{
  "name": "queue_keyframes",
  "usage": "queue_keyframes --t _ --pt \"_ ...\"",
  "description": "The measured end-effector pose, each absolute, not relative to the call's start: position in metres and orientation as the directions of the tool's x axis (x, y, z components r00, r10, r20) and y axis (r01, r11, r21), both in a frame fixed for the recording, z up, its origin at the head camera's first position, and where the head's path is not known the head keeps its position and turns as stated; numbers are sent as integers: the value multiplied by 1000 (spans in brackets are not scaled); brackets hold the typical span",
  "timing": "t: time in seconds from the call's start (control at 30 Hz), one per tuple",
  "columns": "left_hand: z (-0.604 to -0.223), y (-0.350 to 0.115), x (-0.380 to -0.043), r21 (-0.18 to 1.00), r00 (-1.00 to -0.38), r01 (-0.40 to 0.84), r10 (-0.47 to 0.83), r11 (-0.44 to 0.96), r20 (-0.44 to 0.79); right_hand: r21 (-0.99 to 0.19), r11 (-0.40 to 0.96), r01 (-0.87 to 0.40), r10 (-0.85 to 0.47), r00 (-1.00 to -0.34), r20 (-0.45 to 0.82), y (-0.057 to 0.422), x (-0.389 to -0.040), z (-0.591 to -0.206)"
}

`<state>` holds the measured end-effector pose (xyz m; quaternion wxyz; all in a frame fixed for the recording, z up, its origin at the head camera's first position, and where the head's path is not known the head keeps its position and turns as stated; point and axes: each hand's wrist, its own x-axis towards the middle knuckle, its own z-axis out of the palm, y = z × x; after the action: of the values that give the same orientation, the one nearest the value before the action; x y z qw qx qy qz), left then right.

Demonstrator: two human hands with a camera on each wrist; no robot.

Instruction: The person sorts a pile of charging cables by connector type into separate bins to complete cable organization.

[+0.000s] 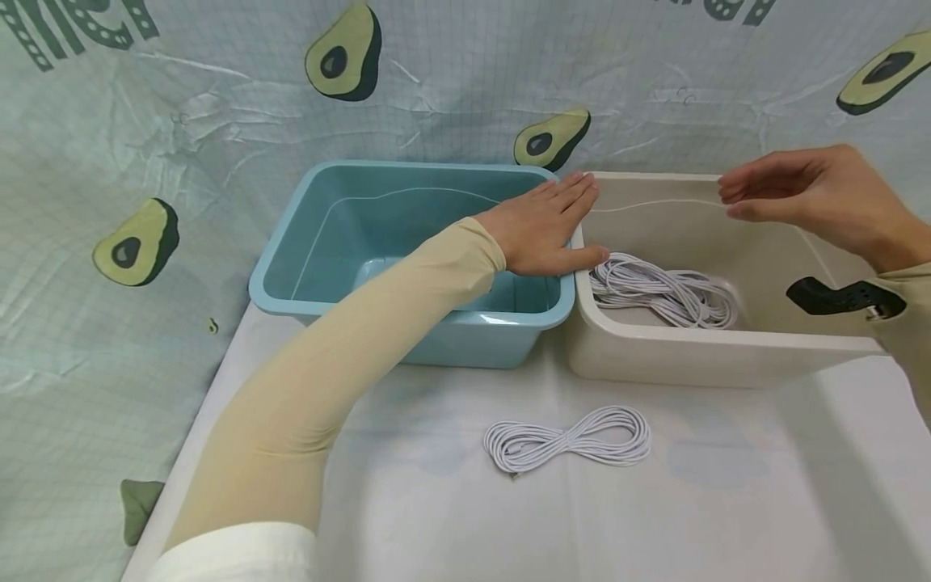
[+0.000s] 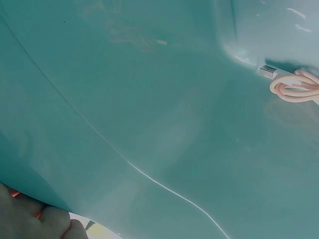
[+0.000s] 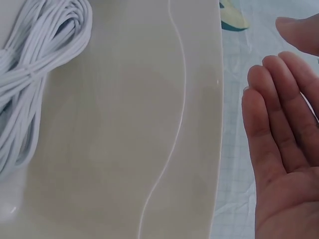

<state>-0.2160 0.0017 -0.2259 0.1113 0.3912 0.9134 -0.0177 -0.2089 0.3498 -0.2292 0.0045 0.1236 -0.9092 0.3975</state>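
My left hand [image 1: 549, 226] lies palm down with fingers stretched across the adjoining rims of a teal plastic bin [image 1: 480, 343] and a beige plastic bin [image 1: 676, 356]. Over the beige bin's back right part hovers my right hand [image 1: 815, 194], its fingers extended and nothing held. The right wrist view shows that hand's bare palm [image 3: 289, 194]. White coiled cables [image 1: 662, 291] lie in the left part of the beige bin. In the left wrist view, a peach-coloured cable [image 2: 296, 89] with a USB plug sits inside the teal bin; my forearm hides it in the head view.
A white coiled cable [image 1: 567, 443], bundled in a figure eight, lies on the white tabletop [image 1: 436, 525] before the bins. An avocado-print sheet [image 1: 451, 81] hangs behind and to the left. A black piece [image 1: 829, 297] juts from the right wrist over the beige bin.
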Motion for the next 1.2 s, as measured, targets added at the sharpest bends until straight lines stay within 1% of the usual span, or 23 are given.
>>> queue_keyframes --t 0.47,0.87,0.97,1.07,1.2 --pt "-225 4 -216 61 -660 724 716 687 -229 -712 662 -234 -255 -964 80 338 -188 -212" --pt "-226 3 -218 64 -664 721 715 690 -219 -672 666 -325 -294 -942 164 309 -162 -196" --pt "-227 3 -218 63 -667 720 714 691 -215 -665 652 -364 -329 -926 184 299 -155 -193" --pt "-227 3 -218 65 -670 717 711 694 -214 -664 615 -426 -382 -897 222 290 -149 -192" --pt "-226 4 -216 61 -671 717 711 695 -213 -685 501 -529 -482 -828 287 279 -139 -190"
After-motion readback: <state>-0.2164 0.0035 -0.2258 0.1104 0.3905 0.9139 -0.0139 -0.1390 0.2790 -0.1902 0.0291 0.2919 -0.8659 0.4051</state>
